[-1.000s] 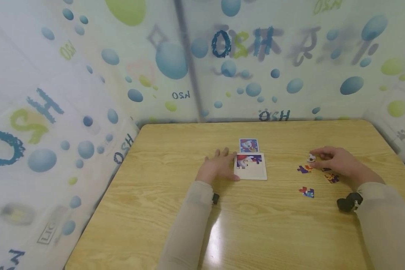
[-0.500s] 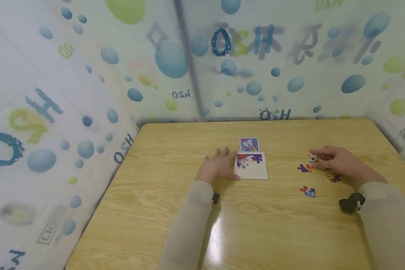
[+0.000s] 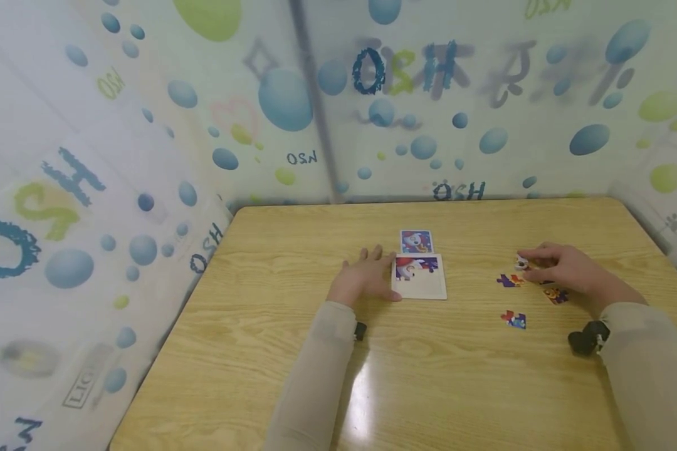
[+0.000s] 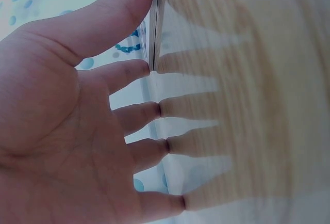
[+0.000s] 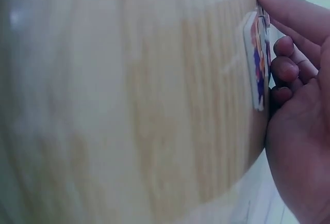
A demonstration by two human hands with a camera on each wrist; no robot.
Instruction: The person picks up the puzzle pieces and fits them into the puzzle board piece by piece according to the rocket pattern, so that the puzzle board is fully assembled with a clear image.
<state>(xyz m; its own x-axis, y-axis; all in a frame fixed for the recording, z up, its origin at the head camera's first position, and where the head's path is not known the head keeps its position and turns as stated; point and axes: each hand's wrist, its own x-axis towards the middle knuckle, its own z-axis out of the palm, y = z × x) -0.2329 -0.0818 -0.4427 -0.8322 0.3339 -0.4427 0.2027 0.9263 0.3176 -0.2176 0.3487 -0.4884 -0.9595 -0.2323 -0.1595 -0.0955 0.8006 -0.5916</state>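
In the head view my left hand (image 3: 367,277) lies spread at the left edge of a white puzzle tray (image 3: 422,289). Its thumb and index fingertip touch that edge, as the left wrist view also shows. A few joined pieces (image 3: 409,267), red, white and purple, fill the tray's upper part. Over at the right, my right hand (image 3: 564,269) pinches a white puzzle piece (image 3: 521,263) between thumb and index finger, low over the table. Just below it lies a purple-and-orange puzzle piece (image 3: 509,280), standing out along its edge in the right wrist view.
A small picture card (image 3: 416,241) touches the tray's far side. Loose puzzle pieces lie near my right hand: an orange-and-purple one (image 3: 555,295), a red-and-blue one (image 3: 513,319), and a dark one partly hidden under the fingers. A patterned curtain (image 3: 423,113) hangs behind the wooden table (image 3: 440,376).
Hardly anything differs. My right hand stays at the white puzzle piece with only a slight shift, and my left hand keeps its place at the tray.
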